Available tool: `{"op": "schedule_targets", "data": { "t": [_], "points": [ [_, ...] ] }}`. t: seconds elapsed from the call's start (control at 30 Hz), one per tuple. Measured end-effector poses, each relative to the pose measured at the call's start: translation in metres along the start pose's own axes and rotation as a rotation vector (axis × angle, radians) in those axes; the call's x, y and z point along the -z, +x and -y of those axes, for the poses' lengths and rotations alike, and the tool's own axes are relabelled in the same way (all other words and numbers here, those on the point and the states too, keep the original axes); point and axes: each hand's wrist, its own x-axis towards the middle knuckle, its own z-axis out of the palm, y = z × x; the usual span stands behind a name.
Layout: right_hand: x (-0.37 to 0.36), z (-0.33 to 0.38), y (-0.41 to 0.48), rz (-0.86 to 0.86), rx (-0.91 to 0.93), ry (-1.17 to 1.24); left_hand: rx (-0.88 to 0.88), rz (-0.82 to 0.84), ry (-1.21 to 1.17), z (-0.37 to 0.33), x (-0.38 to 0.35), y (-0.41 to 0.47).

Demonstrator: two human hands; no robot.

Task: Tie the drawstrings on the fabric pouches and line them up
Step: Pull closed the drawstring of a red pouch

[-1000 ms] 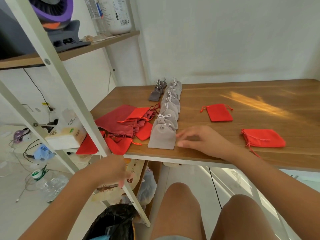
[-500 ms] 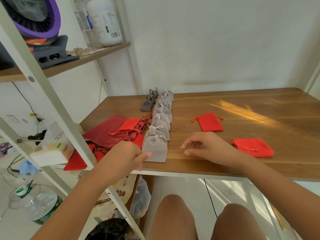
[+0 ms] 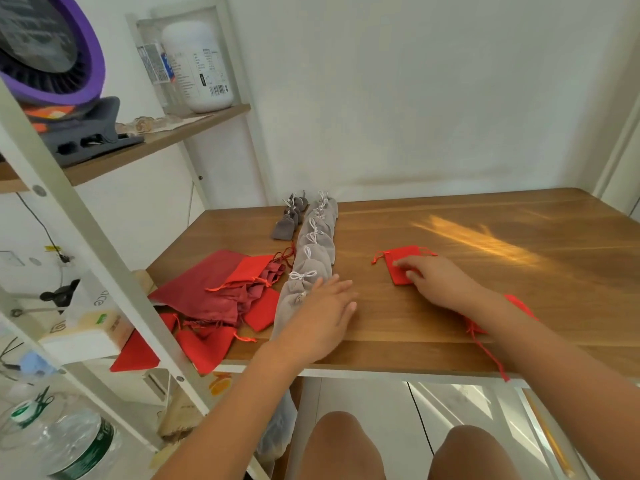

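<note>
So the grey pouches point(image 3: 313, 258) sit tied in one line running away from the front edge of the wooden table point(image 3: 450, 327), with a few small dark grey pouches point(image 3: 289, 220) just left of the far end and a messy heap of red pouches point(image 3: 235, 292) on the near left. The left hand point(image 3: 322, 313) lies flat with fingers straight, right against the nearest grey one. The right hand point(image 3: 436, 282) is well apart from it, fingertips resting on a loose red pouch point(image 3: 403, 263), not wrapped round it, and another red pouch point(image 3: 519, 306) peeks out under that forearm.
</note>
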Motion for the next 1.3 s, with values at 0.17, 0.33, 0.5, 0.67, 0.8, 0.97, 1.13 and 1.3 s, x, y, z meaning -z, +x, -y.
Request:
{"op": "schedule_targets", "data": {
  "t": [0.17, 0.33, 0.5, 0.67, 0.8, 0.97, 1.13, 1.3],
  "points": [
    [-0.008, 0.018, -0.036, -0.055, 0.105, 0.022, 0.091, -0.098, -0.176, -0.013, -0.012, 0.021],
    [-0.012, 0.019, -0.069, -0.055, 0.157, 0.135, 0.206, -0.049, -0.232, -0.018, -0.021, 0.043],
    [-0.002, 0.016, -0.072, -0.083, 0.11, 0.243, 0.161, -0.055, -0.247, -0.019, -0.024, 0.047],
    [0.013, 0.011, -0.064, -0.109, 0.077, 0.156, 0.052, -0.116, -0.402, -0.025, -0.018, 0.038],
    [0.027, 0.003, -0.059, 0.018, 0.083, 0.315, 0.041, -0.203, -0.508, -0.027, 0.0, 0.028],
    [0.047, 0.0, -0.061, -0.006, 0.139, 0.429, 0.043, -0.207, -0.485, -0.023, 0.03, 0.015],
    [0.061, -0.003, -0.062, -0.036, 0.161, 0.395, -0.023, -0.072, -0.357, -0.019, 0.049, 0.004],
    [0.067, -0.006, -0.065, -0.081, 0.193, 0.78, 0.001, -0.081, -0.591, -0.01, 0.065, -0.007]
  ]
}}
